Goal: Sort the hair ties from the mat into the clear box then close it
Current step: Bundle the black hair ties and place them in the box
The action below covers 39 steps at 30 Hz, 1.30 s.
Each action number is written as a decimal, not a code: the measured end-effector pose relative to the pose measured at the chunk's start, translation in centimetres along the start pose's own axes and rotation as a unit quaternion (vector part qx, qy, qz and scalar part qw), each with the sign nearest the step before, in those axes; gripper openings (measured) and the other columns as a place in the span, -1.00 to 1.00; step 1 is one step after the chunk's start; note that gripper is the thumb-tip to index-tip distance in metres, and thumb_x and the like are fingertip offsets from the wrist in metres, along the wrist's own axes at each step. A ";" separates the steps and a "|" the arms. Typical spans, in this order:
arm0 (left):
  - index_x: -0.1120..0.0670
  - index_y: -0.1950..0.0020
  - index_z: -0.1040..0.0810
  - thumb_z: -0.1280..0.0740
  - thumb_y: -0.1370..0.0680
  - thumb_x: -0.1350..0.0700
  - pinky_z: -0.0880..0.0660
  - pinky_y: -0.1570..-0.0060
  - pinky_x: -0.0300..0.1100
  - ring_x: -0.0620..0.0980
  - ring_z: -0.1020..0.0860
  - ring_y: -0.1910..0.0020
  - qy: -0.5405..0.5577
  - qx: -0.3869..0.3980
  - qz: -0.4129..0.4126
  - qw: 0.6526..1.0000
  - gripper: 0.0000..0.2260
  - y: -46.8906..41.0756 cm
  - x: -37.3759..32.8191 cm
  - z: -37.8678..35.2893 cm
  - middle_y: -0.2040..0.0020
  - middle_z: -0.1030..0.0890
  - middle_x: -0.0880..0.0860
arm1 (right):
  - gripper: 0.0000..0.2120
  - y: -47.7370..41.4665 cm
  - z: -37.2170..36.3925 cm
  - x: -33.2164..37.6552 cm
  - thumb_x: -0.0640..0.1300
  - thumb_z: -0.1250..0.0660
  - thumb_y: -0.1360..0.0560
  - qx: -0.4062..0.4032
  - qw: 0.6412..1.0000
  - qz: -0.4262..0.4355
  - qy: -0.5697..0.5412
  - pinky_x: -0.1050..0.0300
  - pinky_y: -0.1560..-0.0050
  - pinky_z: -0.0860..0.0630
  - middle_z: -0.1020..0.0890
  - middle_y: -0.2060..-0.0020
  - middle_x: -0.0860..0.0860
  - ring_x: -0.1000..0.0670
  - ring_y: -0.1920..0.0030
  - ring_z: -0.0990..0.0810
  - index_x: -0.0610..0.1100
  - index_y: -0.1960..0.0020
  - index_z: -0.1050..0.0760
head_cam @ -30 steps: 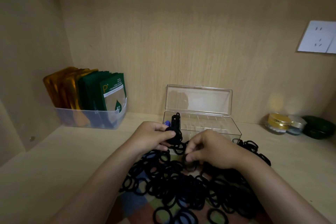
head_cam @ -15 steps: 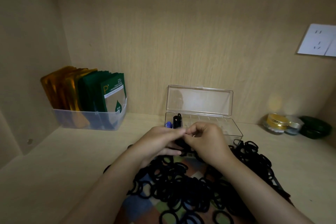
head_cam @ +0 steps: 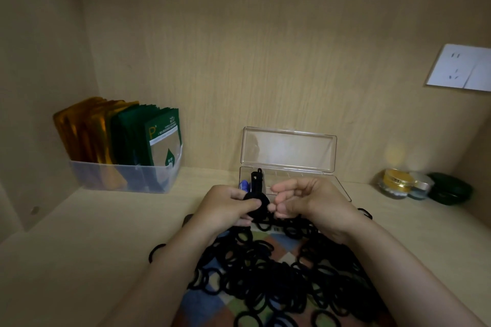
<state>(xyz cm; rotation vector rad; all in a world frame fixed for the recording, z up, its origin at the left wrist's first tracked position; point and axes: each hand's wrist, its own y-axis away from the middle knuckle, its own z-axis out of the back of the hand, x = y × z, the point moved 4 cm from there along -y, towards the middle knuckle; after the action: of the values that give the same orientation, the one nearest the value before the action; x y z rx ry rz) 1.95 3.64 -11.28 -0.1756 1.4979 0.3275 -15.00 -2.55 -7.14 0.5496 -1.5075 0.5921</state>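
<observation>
Our right hand [head_cam: 305, 200] let go, fingers loosely curled, empty; left hand [head_cam: 228, 207] pinched the hair-tie bundle [head_cam: 259, 200] near the clear box [head_cam: 288, 151], boxing next.

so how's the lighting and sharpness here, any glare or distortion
Head view: dim and warm, darkest at the corners; a soft bright patch on the wall above the gold jar; faint reflections on the clear lid; wide-angle bending near the socket; black ties merge into one dark mass.
</observation>
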 end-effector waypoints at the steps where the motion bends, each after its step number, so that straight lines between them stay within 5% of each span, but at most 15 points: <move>1: 0.19 0.02 -0.70 -0.49 -0.49 0.17 -0.65 0.16 -0.22 -0.07 -0.66 0.27 -0.003 0.008 -0.002 1.000 -0.88 0.1 -0.1 -0.2 0.18 -0.71 0.07 | -0.69 0.1 -0.2 0.2 -0.60 -0.33 -0.41 -0.004 1.000 0.013 -0.019 0.12 0.22 -0.69 -0.68 0.26 -0.18 -0.11 0.17 -0.74 -0.30 -0.02 -0.63; 5: 0.14 -0.03 -0.69 -0.48 -0.51 0.15 -0.63 0.14 -0.22 -0.04 -0.68 0.22 0.027 0.060 -0.003 0.998 -0.87 0.5 -0.4 -1.3 0.13 -0.73 0.08 | -0.59 0.5 -1.2 1.5 -0.51 -0.38 -0.43 -0.034 0.996 0.080 -0.009 0.27 0.43 -0.49 -0.75 0.13 -0.15 -0.05 0.14 -0.75 -0.17 -0.19 -0.60; 12: 0.15 -0.08 -0.69 -0.47 -0.52 0.09 -0.63 0.09 -0.17 -0.03 -0.69 0.17 0.057 0.073 -0.006 0.996 -0.81 1.2 -0.7 -1.9 0.04 -0.74 0.09 | -0.44 0.6 -2.3 1.7 -0.48 -0.27 -0.53 -0.001 0.993 0.113 -0.022 0.30 0.22 -0.51 -0.70 -0.13 -0.13 0.03 0.11 -0.70 -0.04 -0.42 -0.38; 20: 0.18 -0.05 -0.67 -0.43 -0.54 0.16 -0.63 0.08 -0.18 0.01 -0.70 0.11 0.127 0.122 0.010 0.984 -0.86 1.5 -1.0 -1.8 0.11 -0.71 0.06 | -0.57 0.3 -1.7 1.2 -0.59 -0.29 -0.46 -0.075 0.983 0.154 0.069 0.18 -0.03 -0.62 -0.72 0.00 -0.12 0.05 0.14 -0.70 -0.14 -0.12 -0.62; 25: 0.18 -0.05 -0.68 -0.42 -0.51 0.11 -0.63 0.04 -0.20 0.01 -0.70 0.08 0.141 0.149 -0.012 0.979 -0.81 1.7 -1.3 -2.1 0.05 -0.73 0.03 | -0.64 0.3 -1.8 1.5 -0.44 -0.46 -0.42 -0.104 0.967 0.182 0.145 0.31 0.10 -0.54 -0.74 0.09 0.09 0.18 0.10 -0.66 0.02 0.02 -0.67; 29: 0.15 -0.08 -0.70 -0.42 -0.45 -0.01 -0.62 0.00 -0.18 0.07 -0.69 -0.03 0.145 0.162 -0.024 0.976 -0.68 1.8 -1.6 -1.9 -0.09 -0.71 0.09 | -0.72 0.1 -1.0 0.7 -0.20 -0.54 -0.42 -0.113 0.972 0.107 0.175 0.28 0.01 -0.56 -0.73 0.07 0.13 0.14 0.01 -0.67 0.12 -0.03 -0.68; 34: 0.16 -0.23 -0.63 -0.38 -0.56 0.22 -0.60 -0.12 -0.12 0.00 -0.65 -0.16 0.123 0.162 -0.061 0.977 -0.75 1.8 -2.1 -1.8 -0.15 -0.69 0.08 | -0.83 0.4 -1.0 0.0 -0.12 -0.45 -0.51 -0.054 0.987 -0.012 0.152 0.29 0.26 -0.51 -0.74 0.04 -0.01 0.12 0.13 -0.66 -0.04 -0.09 -0.69; 39: 0.13 -0.11 -0.65 -0.46 -0.49 0.29 -0.63 0.07 -0.22 0.00 -0.71 0.03 0.074 0.086 -0.092 0.989 -0.79 1.6 -2.6 -0.9 0.01 -0.72 0.13 | -0.76 0.5 -0.7 -0.2 -0.14 -0.46 -0.49 -0.045 0.996 -0.062 0.038 0.18 0.27 -0.62 -0.70 0.14 -0.24 -0.08 0.18 -0.67 -0.29 -0.06 -0.67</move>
<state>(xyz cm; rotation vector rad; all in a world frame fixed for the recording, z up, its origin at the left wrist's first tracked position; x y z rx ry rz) 0.45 4.55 -8.61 -0.2032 1.6347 0.0366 -14.83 -1.71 -7.39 0.5407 -1.4095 0.4432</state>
